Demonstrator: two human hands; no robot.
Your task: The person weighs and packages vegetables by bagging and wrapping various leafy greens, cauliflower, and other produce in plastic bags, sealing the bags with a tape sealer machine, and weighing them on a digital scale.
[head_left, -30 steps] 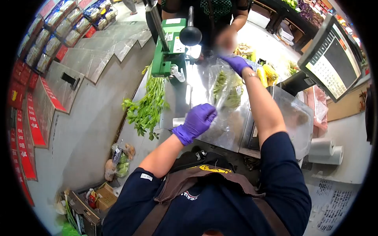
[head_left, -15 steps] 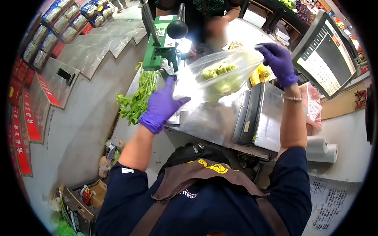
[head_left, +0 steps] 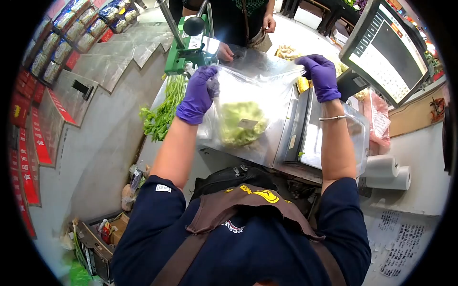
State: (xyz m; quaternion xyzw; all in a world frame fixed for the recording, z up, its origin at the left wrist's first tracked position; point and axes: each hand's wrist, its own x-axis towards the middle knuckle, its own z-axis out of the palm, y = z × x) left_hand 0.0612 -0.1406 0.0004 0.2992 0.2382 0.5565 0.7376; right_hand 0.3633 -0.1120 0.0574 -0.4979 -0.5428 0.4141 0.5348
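A clear plastic bag [head_left: 272,88] is stretched between my two hands over the steel counter. My left hand [head_left: 196,97], in a purple glove, is closed on its left upper edge, close to a green bench-top machine [head_left: 177,61] with a black ball knob. My right hand [head_left: 320,78], gloved the same way, pinches the right upper corner. Low in the bag lies a pale green vegetable [head_left: 233,117], possibly lettuce or cauliflower, bearing a white label [head_left: 247,124]. Leafy green stalks [head_left: 164,109] lie left of my left hand.
A scale [head_left: 310,136] stands on the counter's right, below a monitor [head_left: 391,52]. Two white rolls [head_left: 389,182] hang at the right. Across the counter, another person's hand [head_left: 225,51] rests near the green machine. Corn [head_left: 302,85] lies behind the scale.
My left hand has moved up and closed on the bag's edge. My right hand has shifted slightly left and down. The vegetable hangs lower and nearer, and its label now shows.
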